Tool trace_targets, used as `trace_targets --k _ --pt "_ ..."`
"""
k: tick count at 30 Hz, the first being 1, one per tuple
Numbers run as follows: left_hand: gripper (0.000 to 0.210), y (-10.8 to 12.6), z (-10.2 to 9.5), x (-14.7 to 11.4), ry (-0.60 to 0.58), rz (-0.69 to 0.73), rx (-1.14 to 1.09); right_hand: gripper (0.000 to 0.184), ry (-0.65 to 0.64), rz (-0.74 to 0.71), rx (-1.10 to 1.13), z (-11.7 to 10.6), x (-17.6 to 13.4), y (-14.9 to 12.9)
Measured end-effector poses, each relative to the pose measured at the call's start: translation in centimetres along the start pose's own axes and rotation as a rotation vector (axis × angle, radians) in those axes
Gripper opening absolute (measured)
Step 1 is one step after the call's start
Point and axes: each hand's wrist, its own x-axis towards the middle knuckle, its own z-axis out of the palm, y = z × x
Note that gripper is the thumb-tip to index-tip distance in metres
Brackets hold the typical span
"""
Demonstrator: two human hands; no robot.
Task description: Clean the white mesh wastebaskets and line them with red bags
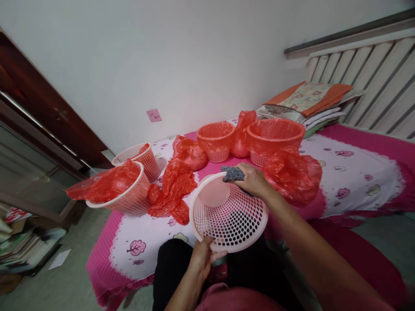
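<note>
Rn L hand (202, 258) grips tilted pink basket (223, 209) by near rim, mouth up, w/ R hand (254, 179) clutching grey cloth (234, 173) opp. at far rim

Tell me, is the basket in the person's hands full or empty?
Empty: the held basket shows a bare inside through its open mouth, with dark trousers visible through the holes. A gray cloth touches its rim.

Cloth (234, 173) on nearest basket (223, 212)
</note>
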Motion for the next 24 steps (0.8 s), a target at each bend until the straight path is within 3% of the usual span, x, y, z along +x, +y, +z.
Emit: trace_targets --k 3,5,10,14,18,24 --pt "0.033 0.2 -0.7 0.5 -0.015 0.003 0.127 0.029 0.009 -0.022 -0.018 0.1 -0.1 -0.1" --pt "0.040 1.1 -1.6 1.0 -0.018 0.108 0.253 0.023 0.011 -0.038 -0.035 0.1 -0.1 -0.2" --pt "0.081 6.1 -2.5 1.4 0.140 0.839 0.577 0.017 0.011 -0.103 -0.075 0.3 -0.1 -1.2" --pt "0.080 10.5 -0.4 0.8 0.075 1.158 0.878 0.017 -0.032 -0.179 -0.075 0.5 -0.4 -3.3" --pt "0.057 12.4 1.8 0.7 0.016 1.169 1.060 0.018 -0.084 -0.239 -0.098 0.7 -0.9 -5.2" --pt "0.051 12.0 2.0 0.5 0.013 1.065 1.005 0.021 -0.108 -0.226 -0.119 0.6 -1.3 -6.0"
